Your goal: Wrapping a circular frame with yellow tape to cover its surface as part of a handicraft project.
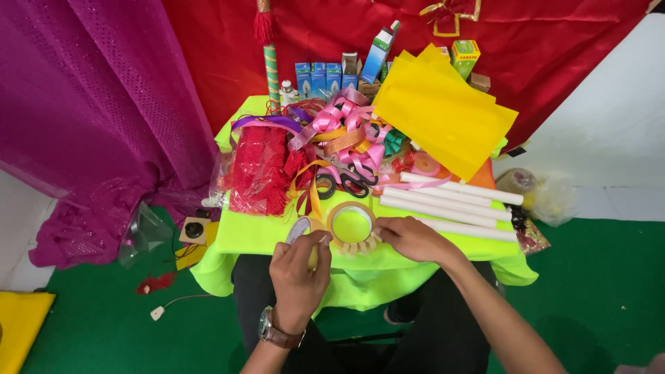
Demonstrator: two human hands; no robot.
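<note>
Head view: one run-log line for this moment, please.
left hand: holds small tape roll | right hand: on large tape ring | surface: lime-green table | nearby: scissors, white rolls

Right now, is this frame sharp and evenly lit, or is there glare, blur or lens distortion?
Head view: bright, even light, soft shadows; the left hand and round tan tape ring are sharp; slight sheen on the red cellophane tassel pack; wide-angle bending at edges.
</note>
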